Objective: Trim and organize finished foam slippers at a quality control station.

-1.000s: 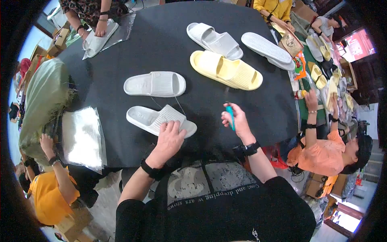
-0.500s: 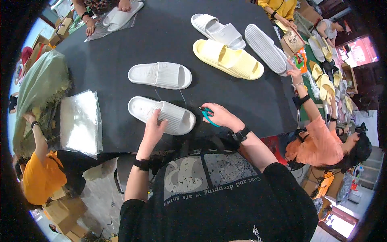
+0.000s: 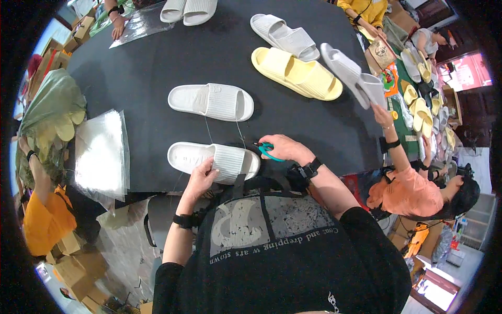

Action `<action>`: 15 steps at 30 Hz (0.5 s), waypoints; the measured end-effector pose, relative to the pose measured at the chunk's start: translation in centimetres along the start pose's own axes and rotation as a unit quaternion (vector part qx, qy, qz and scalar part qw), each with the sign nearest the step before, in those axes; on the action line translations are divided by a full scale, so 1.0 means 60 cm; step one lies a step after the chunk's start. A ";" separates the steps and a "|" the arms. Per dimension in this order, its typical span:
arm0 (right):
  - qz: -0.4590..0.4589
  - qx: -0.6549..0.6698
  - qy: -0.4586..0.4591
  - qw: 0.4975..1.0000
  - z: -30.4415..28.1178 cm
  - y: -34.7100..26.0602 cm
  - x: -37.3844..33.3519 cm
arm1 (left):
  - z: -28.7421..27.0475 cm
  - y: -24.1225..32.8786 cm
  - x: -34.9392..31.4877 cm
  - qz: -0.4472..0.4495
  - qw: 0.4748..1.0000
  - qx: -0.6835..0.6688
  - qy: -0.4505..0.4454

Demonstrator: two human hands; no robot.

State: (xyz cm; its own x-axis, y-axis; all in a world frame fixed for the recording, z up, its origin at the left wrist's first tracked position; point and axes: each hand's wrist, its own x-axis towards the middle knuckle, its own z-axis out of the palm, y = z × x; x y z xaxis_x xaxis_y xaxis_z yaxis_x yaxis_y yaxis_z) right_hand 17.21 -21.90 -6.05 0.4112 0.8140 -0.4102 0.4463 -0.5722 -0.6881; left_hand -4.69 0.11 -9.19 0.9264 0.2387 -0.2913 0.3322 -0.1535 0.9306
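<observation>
My left hand (image 3: 200,179) grips the strap side of a white slide slipper (image 3: 228,165) at the table's near edge, thumb on top. A second white slipper (image 3: 222,102) lies beyond it, and thin thread (image 3: 240,131) runs between the two in a pair of strands. In my right hand (image 3: 290,148) is a pair of snips (image 3: 271,153) with teal handles. Their dark tips point left, close to the right strand and just past the near slipper's toe end. Whether the blades touch the thread I cannot tell.
On the black table (image 3: 141,68) lie a yellow slipper pair (image 3: 298,74), white slippers (image 3: 285,36) behind it, and clear plastic bags (image 3: 99,154) at left. A person's hand (image 3: 381,115) at right holds white slippers (image 3: 355,73). Another white pair (image 3: 189,10) sits far back.
The near slipper has come toward me with my left hand, widening the gap and stretching the thread. At right, a co-worker has tilted up white slippers; the far pair has shifted right.
</observation>
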 end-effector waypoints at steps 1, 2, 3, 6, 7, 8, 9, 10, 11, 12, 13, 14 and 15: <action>-0.002 0.011 -0.014 1.000 0.001 0.003 0.004 | -0.001 -0.005 0.000 -0.002 1.000 0.011 -0.005; -0.005 0.022 -0.027 0.999 0.001 0.006 0.007 | -0.002 -0.009 -0.001 -0.002 1.000 0.010 -0.004; -0.004 0.022 -0.029 0.999 0.000 0.003 0.006 | -0.003 -0.009 -0.002 -0.016 1.000 0.002 -0.009; -0.022 0.024 -0.009 0.999 -0.005 -0.007 0.004 | -0.002 -0.011 -0.003 -0.028 0.999 -0.021 -0.014; -0.022 0.029 -0.006 0.999 -0.008 -0.011 0.003 | -0.002 -0.012 -0.004 -0.026 0.999 -0.035 -0.013; -0.022 0.033 -0.002 0.999 -0.009 -0.014 0.003 | -0.003 -0.013 -0.004 -0.027 0.999 -0.035 -0.012; -0.021 0.034 -0.002 0.999 -0.009 -0.014 0.003 | -0.002 -0.013 -0.003 -0.022 0.999 -0.047 -0.017; -0.017 0.034 0.000 0.999 -0.009 -0.014 0.003 | -0.003 -0.014 -0.002 -0.018 0.998 -0.058 -0.021; -0.013 0.035 0.002 0.999 -0.008 -0.014 0.004 | -0.004 -0.014 -0.003 -0.019 0.998 -0.058 -0.021; -0.012 0.035 0.003 0.999 -0.008 -0.013 0.003 | -0.005 -0.007 -0.002 -0.014 0.998 -0.053 -0.028; -0.030 0.032 0.013 0.999 -0.007 -0.011 0.003 | -0.007 0.000 0.000 -0.009 0.998 -0.049 -0.035; -0.048 0.028 0.023 0.998 -0.006 -0.009 0.002 | -0.011 0.003 0.002 -0.008 0.998 -0.049 -0.036; -0.048 0.028 0.023 0.998 -0.007 -0.010 0.002 | -0.019 0.006 0.004 -0.016 1.000 -0.006 -0.022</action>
State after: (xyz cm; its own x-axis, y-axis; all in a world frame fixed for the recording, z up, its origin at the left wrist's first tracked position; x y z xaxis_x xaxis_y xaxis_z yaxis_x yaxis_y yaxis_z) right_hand 17.31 -21.52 -5.40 0.4056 0.8586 -0.3135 0.4404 -0.4841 -0.7561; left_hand -4.58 1.21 -8.67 0.9222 0.2012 -0.3302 0.3600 -0.1351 0.9231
